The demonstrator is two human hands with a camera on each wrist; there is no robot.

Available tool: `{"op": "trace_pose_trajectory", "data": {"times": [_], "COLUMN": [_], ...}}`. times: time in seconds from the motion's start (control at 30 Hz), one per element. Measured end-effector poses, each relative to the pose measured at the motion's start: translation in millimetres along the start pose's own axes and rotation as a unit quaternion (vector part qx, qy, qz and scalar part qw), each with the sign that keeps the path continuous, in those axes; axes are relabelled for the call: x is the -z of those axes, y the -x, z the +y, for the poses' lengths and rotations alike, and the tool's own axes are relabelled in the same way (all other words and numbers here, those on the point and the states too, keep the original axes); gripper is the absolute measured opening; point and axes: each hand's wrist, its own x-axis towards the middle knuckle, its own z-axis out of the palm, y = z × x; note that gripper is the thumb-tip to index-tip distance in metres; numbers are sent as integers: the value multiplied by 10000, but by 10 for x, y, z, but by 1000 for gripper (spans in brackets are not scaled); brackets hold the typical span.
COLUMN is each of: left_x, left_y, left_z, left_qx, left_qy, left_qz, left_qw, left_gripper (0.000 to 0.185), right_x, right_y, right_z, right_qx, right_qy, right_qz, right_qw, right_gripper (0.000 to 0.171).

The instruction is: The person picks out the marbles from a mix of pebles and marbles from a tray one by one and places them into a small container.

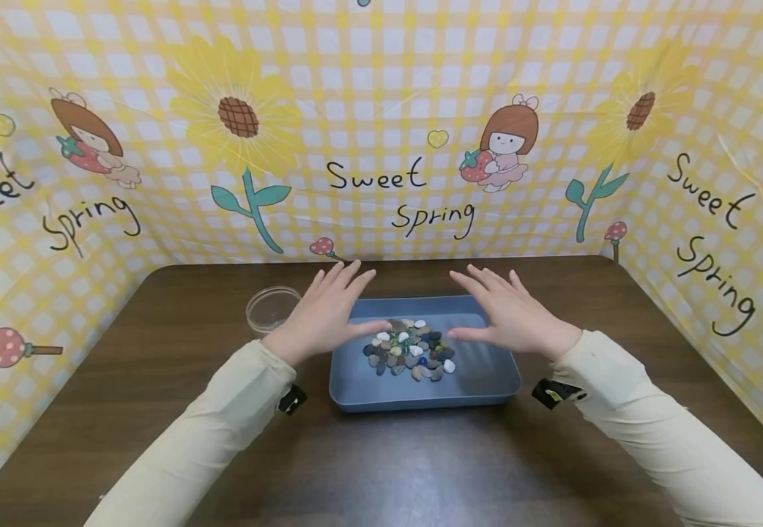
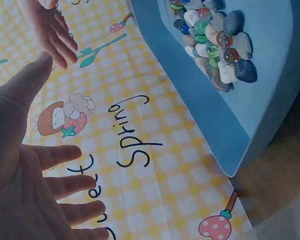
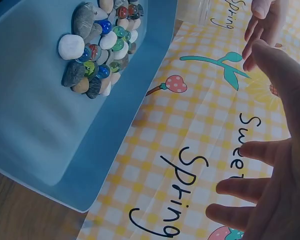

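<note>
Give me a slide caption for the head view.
Both hands, left and right, hover open over a blue tray of pebbles.

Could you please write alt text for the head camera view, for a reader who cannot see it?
Two open hands, the left hand and right hand, hover over a blue tray holding a pile of pebbles and marbles on a dark wooden table. A clear round container stands left of the tray.

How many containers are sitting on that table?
2: a blue tray in the middle, holding a pile of pebbles and glass marbles, and a clear round cup to its left, partly hidden behind the left hand.
</note>
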Motion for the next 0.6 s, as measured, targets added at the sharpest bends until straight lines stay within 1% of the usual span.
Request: {"op": "trace_pose_trajectory", "data": {"times": [0.17,0.33,0.6], "left_x": [26,33,-35], "left_y": [-34,-64,-111], "left_z": [20,42,63], "left_qx": [-33,4,95], "left_qy": [87,155,394], "left_qz": [-14,-38,-154], "left_qw": [10000,9999,9991], "left_gripper": [82,79,75], "right_x": [-10,-24,-70], "right_y": [27,57,86], "right_z": [1,6,24], "right_qx": [49,141,277], "right_qy": [46,54,1], "right_qz": [43,-4,-28], "right_qw": [10000,9999,9996], "right_gripper": [87,85,81]}}
